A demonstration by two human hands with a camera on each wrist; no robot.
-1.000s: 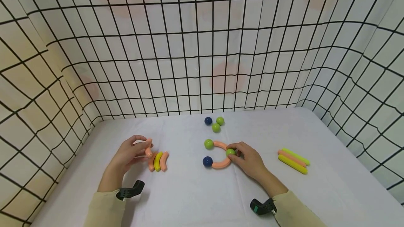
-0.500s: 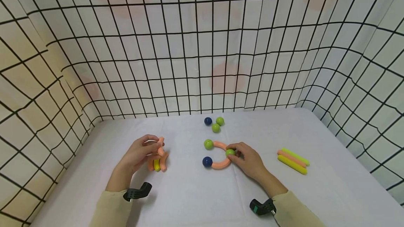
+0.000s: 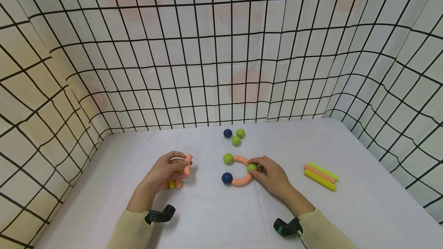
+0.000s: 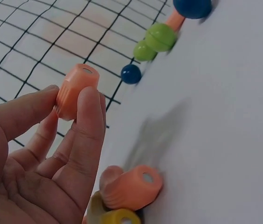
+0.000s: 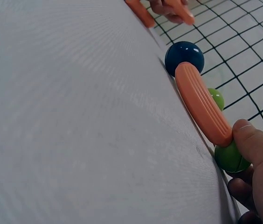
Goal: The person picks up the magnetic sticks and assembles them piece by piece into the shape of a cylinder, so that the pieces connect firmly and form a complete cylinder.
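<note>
Raised a little above the white tabletop, my left hand (image 3: 166, 174) pinches a curved peach-coloured magnetic rod (image 4: 78, 91) between thumb and fingers. Below that hand lie a yellow curved rod (image 3: 172, 184) and peach curved rods (image 4: 134, 186), partly hidden by it. My right hand (image 3: 273, 176) pinches a green ball (image 5: 229, 158) at the right of a C-shaped chain on the table. Two peach curved rods (image 3: 243, 181) meet at this ball. A dark blue ball (image 3: 227, 178) ends the near rod, and another green ball (image 3: 228, 159) ends the far one.
Behind the chain sit a loose blue ball (image 3: 227, 133) and two green balls (image 3: 236, 140). Several straight yellow, peach and lime rods (image 3: 320, 180) lie together on the right. Black wire mesh (image 3: 214, 68) surrounds the back and sides of the table.
My left hand has moved right with the peach curved rod, passing over the rods on the table toward the chain. My right hand stays on the green ball.
</note>
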